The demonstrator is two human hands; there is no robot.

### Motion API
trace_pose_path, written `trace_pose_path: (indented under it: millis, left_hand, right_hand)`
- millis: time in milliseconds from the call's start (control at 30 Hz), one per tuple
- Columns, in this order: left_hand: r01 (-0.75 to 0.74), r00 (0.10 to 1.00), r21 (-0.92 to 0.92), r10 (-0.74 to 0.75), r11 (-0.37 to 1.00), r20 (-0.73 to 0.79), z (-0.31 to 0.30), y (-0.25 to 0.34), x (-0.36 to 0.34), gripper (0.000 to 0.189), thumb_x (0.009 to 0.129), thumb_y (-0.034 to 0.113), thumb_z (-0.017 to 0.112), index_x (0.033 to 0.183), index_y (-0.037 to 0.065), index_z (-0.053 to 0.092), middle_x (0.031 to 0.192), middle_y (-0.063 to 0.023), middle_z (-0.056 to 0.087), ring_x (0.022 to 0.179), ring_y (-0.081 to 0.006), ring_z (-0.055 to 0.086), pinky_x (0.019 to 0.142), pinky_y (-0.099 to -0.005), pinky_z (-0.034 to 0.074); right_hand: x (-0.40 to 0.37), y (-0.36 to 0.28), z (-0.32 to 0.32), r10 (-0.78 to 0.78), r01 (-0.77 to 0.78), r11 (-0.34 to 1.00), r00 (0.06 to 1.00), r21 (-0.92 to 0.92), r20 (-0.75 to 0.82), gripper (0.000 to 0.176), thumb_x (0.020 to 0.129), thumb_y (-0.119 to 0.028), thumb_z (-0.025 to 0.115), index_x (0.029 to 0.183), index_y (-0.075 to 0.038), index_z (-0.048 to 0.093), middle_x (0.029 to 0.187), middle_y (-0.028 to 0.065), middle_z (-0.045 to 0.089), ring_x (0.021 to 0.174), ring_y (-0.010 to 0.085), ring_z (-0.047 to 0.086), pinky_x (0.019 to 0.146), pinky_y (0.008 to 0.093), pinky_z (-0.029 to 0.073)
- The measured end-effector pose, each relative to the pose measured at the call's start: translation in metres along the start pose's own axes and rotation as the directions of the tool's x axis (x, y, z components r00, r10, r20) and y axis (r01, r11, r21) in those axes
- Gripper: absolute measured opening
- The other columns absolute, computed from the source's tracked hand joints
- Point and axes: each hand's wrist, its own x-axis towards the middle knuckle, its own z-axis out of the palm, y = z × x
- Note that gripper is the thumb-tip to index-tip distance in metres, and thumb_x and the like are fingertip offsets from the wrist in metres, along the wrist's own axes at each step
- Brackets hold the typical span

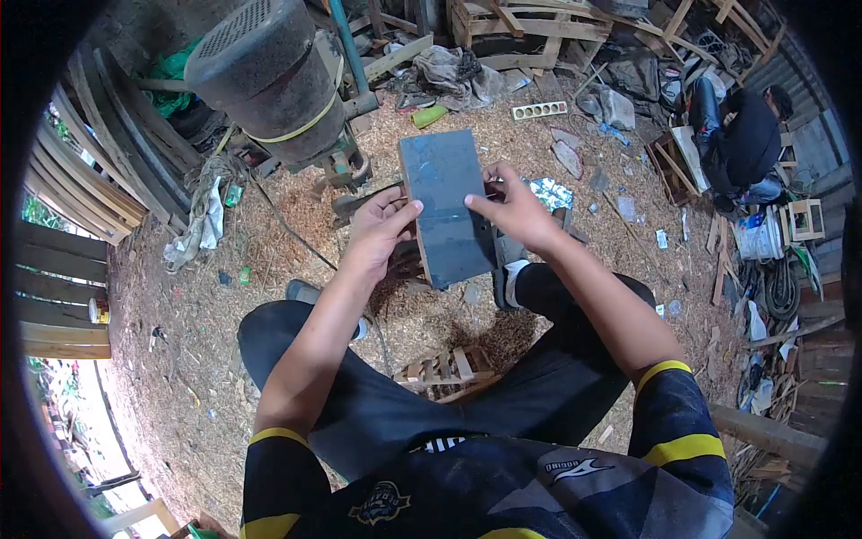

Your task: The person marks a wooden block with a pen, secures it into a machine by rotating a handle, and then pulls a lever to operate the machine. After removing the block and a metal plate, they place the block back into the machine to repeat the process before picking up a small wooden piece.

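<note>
A dark grey rectangular board [444, 180] is held up over my knees, its long side running away from me. A thin seam crosses its middle, and a brown wood-coloured edge shows along its left side. My left hand [384, 223] grips the left edge, thumb on top and fingers curled at the side. On the right edge, my right hand [514, 208] holds it the same way, thumb pressed on the face near the seam. Both sets of fingertips are partly hidden. Between my legs, a small slatted wooden piece [449, 366] lies on the shavings.
A large machine with a motor housing [269, 81] stands ahead on the left. Curved planks [99, 162] lean behind it. A white power strip [539, 110] lies on the shavings-covered floor [215, 305]. Another person [745, 135] crouches at the far right beside wooden crates [672, 166].
</note>
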Motion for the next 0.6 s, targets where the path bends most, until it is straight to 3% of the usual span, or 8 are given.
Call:
trace_pose_path:
  millis: [100,133,233,267,367,400,500,600]
  left_hand:
    - [-0.039,0.996,0.020,0.040,0.999,-0.085,-0.001,0.001,0.001,0.043,0.099,0.018,0.078,0.136,0.002,0.062,0.110,-0.0014,0.076,0.094,-0.0073,0.070,0.071,-0.0242,0.053]
    - [-0.043,0.992,0.014,0.044,0.999,-0.118,-0.001,0.001,0.001,0.044,0.099,0.018,0.079,0.135,0.001,0.062,0.110,-0.0018,0.076,0.094,-0.0074,0.070,0.070,-0.0242,0.052]
    - [-0.030,0.987,-0.017,0.027,0.999,-0.161,-0.001,0.008,-0.004,0.045,0.097,0.019,0.080,0.134,0.001,0.061,0.109,-0.0024,0.077,0.094,-0.0086,0.071,0.072,-0.0255,0.052]
    - [-0.022,0.986,0.000,0.022,1.000,-0.165,-0.001,0.007,-0.004,0.045,0.097,0.019,0.080,0.134,0.001,0.060,0.110,-0.0028,0.077,0.094,-0.0090,0.071,0.073,-0.0260,0.052]
    - [0.000,0.986,0.034,0.006,0.999,-0.169,0.001,0.003,-0.007,0.045,0.098,0.019,0.080,0.134,0.001,0.060,0.110,-0.0038,0.077,0.094,-0.0095,0.071,0.074,-0.0268,0.053]
    - [0.001,0.986,0.037,0.005,0.999,-0.164,0.002,0.001,-0.008,0.045,0.098,0.019,0.080,0.134,0.001,0.060,0.110,-0.0040,0.077,0.094,-0.0093,0.071,0.075,-0.0269,0.053]
    - [-0.002,0.992,0.061,0.010,0.998,-0.128,0.002,-0.001,-0.009,0.044,0.099,0.019,0.079,0.134,0.000,0.060,0.110,-0.0043,0.077,0.094,-0.0090,0.071,0.077,-0.0276,0.055]
    - [-0.015,0.997,0.048,0.019,0.999,-0.078,0.003,-0.001,-0.013,0.041,0.101,0.019,0.078,0.134,0.001,0.061,0.109,-0.0034,0.077,0.094,-0.0091,0.071,0.080,-0.0287,0.057]
  right_hand:
    - [-0.010,-0.014,0.005,-0.015,0.038,0.985,0.991,-0.167,0.133,0.082,0.092,-0.030,0.087,0.155,-0.006,0.042,0.144,0.0223,0.058,0.131,0.0286,0.059,0.109,0.0428,0.049]
    - [-0.014,-0.018,0.006,0.005,0.025,0.990,0.978,-0.139,0.210,0.109,0.086,-0.034,0.090,0.168,-0.005,0.024,0.158,0.0275,0.047,0.142,0.0335,0.052,0.119,0.0477,0.041]
    - [-0.016,-0.013,0.031,-0.236,0.271,0.950,0.949,-0.154,0.210,0.125,0.083,-0.039,0.092,0.170,-0.003,0.011,0.161,0.0302,0.042,0.150,0.0380,0.044,0.124,0.0501,0.036]
    - [-0.019,-0.013,0.029,-0.147,0.212,0.944,0.956,-0.252,0.253,0.143,0.075,-0.053,0.095,0.169,0.004,0.004,0.162,0.0392,0.032,0.153,0.0476,0.036,0.126,0.0525,0.034]
    - [-0.027,-0.031,0.037,0.084,0.023,0.889,0.973,-0.457,0.214,0.158,0.066,-0.066,0.096,0.166,0.010,0.001,0.160,0.0485,0.022,0.154,0.0569,0.028,0.127,0.0536,0.031]
    - [-0.026,-0.026,0.041,0.090,0.028,0.871,0.972,-0.491,0.216,0.167,0.060,-0.073,0.095,0.162,0.018,-0.002,0.157,0.0530,0.017,0.154,0.0618,0.022,0.128,0.0536,0.028]
    - [-0.030,-0.017,0.048,0.084,0.039,0.855,0.974,-0.518,0.212,0.167,0.061,-0.071,0.095,0.160,0.022,-0.002,0.158,0.0525,0.017,0.155,0.0608,0.021,0.128,0.0534,0.027]
    - [-0.033,-0.020,0.049,0.066,0.034,0.931,0.963,-0.364,0.260,0.159,0.065,-0.066,0.095,0.159,0.025,0.003,0.161,0.0494,0.021,0.155,0.0556,0.026,0.129,0.0507,0.027]
